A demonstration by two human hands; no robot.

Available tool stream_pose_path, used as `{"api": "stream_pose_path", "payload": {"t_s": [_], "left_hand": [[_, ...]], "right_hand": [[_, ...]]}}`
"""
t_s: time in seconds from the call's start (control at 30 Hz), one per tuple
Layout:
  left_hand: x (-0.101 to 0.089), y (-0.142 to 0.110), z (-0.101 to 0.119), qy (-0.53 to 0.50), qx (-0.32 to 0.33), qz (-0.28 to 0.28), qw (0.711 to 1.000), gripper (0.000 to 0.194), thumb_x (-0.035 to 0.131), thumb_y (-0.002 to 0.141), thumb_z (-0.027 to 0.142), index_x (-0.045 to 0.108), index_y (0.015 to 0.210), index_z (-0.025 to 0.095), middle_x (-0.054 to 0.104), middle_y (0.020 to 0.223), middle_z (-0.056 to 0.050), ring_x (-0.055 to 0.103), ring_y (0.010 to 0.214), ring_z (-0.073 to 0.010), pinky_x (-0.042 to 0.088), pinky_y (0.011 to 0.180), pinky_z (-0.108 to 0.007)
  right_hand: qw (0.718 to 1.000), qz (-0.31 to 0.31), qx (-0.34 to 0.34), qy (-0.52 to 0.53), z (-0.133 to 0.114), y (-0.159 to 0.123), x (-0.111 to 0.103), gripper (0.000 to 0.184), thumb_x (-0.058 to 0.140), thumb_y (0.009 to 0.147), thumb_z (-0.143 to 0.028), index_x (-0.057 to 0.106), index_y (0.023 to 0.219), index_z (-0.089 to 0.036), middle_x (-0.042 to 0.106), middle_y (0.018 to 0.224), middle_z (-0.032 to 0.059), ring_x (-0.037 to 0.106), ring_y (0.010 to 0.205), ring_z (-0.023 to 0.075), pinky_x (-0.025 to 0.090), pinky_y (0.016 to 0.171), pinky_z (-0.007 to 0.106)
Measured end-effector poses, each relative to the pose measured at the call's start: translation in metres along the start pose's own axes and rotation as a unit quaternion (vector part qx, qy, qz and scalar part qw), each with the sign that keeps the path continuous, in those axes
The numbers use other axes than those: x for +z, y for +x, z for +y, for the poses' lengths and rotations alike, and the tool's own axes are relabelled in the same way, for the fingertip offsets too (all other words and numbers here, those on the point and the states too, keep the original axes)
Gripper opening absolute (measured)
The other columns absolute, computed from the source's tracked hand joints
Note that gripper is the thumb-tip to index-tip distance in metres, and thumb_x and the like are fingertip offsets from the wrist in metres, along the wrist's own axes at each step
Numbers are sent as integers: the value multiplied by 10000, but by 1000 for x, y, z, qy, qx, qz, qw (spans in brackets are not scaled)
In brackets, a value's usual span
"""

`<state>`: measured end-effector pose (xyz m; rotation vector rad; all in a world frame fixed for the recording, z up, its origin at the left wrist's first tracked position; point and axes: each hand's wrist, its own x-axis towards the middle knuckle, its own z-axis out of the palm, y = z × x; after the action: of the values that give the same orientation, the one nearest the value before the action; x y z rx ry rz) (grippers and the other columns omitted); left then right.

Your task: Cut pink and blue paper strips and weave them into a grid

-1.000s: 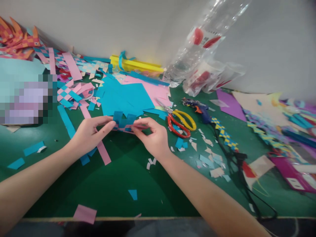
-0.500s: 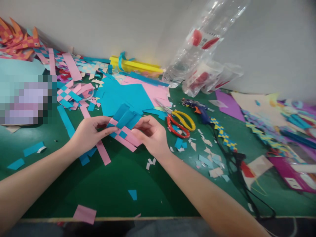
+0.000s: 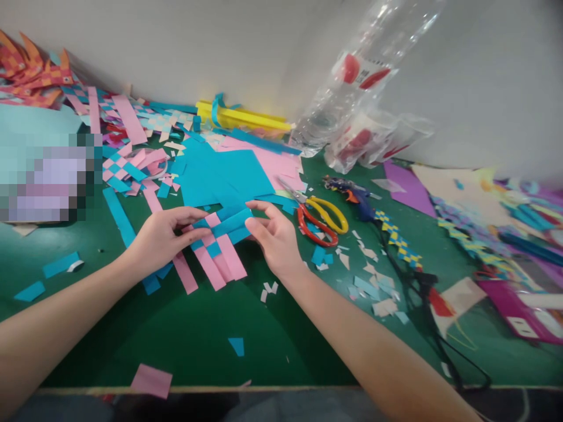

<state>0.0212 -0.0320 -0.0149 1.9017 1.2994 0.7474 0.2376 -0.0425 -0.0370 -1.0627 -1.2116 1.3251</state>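
Between my hands is a small weave of pink and blue paper strips [image 3: 214, 250], its pink ends pointing down toward me and its blue ends to the right. My left hand [image 3: 163, 237] pinches the weave's left edge, thumb on top. The thumb and forefinger of my right hand [image 3: 275, 238] close on the tip of a blue strip at the right. A loose pink strip [image 3: 185, 274] and a blue strip [image 3: 118, 215] lie on the table beside my left hand. Scissors [image 3: 319, 215] with one red and one yellow handle rest just beyond my right hand.
Blue paper sheets [image 3: 233, 173] lie behind the weave. At the right are a glue gun [image 3: 358, 196] with its cable, paper scraps [image 3: 369, 287] and woven chains [image 3: 398, 240]. A plastic bottle [image 3: 365, 76] leans on the wall. Orange woven pieces [image 3: 37, 73] sit far left.
The weave has turned so its pink ends point more toward me. My right hand has moved from its pink end to the blue strip's tip. My left hand keeps its hold.
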Motion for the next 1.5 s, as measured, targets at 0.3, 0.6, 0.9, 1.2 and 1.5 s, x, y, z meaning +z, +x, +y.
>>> {"api": "stream_pose_path", "payload": {"t_s": [0.3,0.6,0.9,1.2,1.5], "left_hand": [[1,-3,0,20,3,19,1000,370,684,793,499,735,1054,240,683,778,-9,533,628,-136,456,585,-249],[0,-2,5,6,-3,4,1000,467,643,823,539,679,1201,267,705,850,-27,561,595,-147,482,567,-262],[-1,-2,2,8,-12,-6,1000,457,643,822,544,694,1176,260,652,682,1,529,545,-141,457,522,-251],[-1,-1,-2,-156,-52,-50,985,236,736,782,438,728,843,211,700,746,-8,612,619,-133,495,564,-241],[-3,-5,5,-354,7,-57,933,132,791,769,342,713,777,237,722,831,27,658,816,-172,536,798,-331]], "right_hand": [[994,-25,-24,-107,-5,-2,5,322,794,674,-470,710,839,-206,752,814,32,693,757,186,584,705,351],[994,-3,-37,-102,2,-1,0,195,777,725,-385,750,855,-242,776,880,13,719,815,189,595,804,385],[992,-2,-31,-122,-3,-2,3,212,784,706,-396,745,829,-228,765,792,11,708,740,183,594,721,354],[998,-51,-33,-15,5,-5,-1,470,582,777,-698,709,834,-249,718,785,28,685,736,204,574,691,389],[988,-135,59,55,4,-4,8,299,726,749,-518,669,859,-246,724,753,3,720,725,189,613,712,365]]}}
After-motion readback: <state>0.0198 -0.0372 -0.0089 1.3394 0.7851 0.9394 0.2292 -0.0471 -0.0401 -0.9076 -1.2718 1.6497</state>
